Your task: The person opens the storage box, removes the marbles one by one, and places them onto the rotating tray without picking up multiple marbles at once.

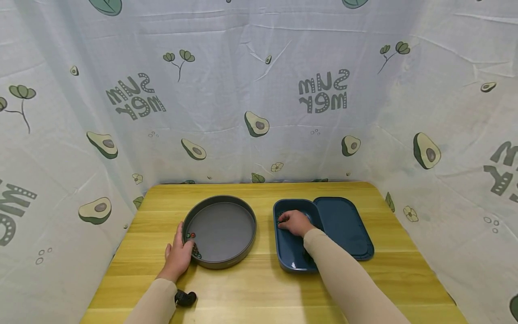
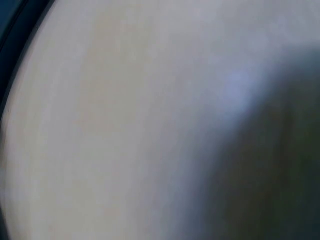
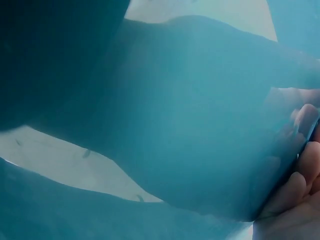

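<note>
A round grey pan (image 1: 221,234) stands left of the middle of the table. My left hand (image 1: 179,255) holds its left rim, thumb over the edge and fingers along the outside. Small red, green and dark beads (image 1: 196,251) lie inside the pan by the thumb. In a dark blue rectangular box (image 1: 292,261), my right hand (image 1: 296,223) reaches down with bent fingers to small beads (image 1: 279,219) at the left wall. Whether a bead is between those fingertips is hidden. Curled fingers (image 3: 292,192) beside a glossy blue surface show in the right wrist view. The left wrist view is blurred.
A flat blue lid (image 1: 344,227) lies against the box's right side. Black wrist gear (image 1: 186,298) sits at the left sleeve. The yellow wooden table (image 1: 251,292) ends at a patterned curtain (image 1: 226,99) behind and at both sides.
</note>
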### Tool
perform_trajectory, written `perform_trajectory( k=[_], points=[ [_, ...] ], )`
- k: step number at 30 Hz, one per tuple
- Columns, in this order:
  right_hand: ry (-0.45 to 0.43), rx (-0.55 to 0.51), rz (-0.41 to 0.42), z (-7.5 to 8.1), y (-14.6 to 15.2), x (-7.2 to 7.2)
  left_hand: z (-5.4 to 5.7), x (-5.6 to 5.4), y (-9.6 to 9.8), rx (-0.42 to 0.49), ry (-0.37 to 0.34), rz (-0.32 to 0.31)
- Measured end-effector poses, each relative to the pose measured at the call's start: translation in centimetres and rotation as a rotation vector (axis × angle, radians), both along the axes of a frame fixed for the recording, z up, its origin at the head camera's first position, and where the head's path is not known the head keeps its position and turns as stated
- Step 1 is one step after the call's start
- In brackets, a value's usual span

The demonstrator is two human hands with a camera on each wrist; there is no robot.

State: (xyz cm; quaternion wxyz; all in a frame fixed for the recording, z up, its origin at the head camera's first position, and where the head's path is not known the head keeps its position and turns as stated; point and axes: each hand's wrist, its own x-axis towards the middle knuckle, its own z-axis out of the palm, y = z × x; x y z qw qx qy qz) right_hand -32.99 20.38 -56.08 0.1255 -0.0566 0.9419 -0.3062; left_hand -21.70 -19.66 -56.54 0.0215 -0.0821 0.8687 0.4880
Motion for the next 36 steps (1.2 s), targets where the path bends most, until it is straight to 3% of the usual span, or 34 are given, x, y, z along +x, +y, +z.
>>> perform_trajectory(
  k=[7,21,36],
  points=[
    [0.008,0.001,0.006,0.33,-0.12,0.34,0.12,0.02,-0.2,0.0,-0.041,-0.028],
    [0.015,0.01,0.017,0.53,-0.33,0.6,-0.49,0.06,-0.14,0.013,0.043,-0.013],
    [0.009,-0.007,-0.002,0.45,-0.43,0.85,-0.37,0.12,-0.31,0.004,0.03,-0.011]
  ],
)
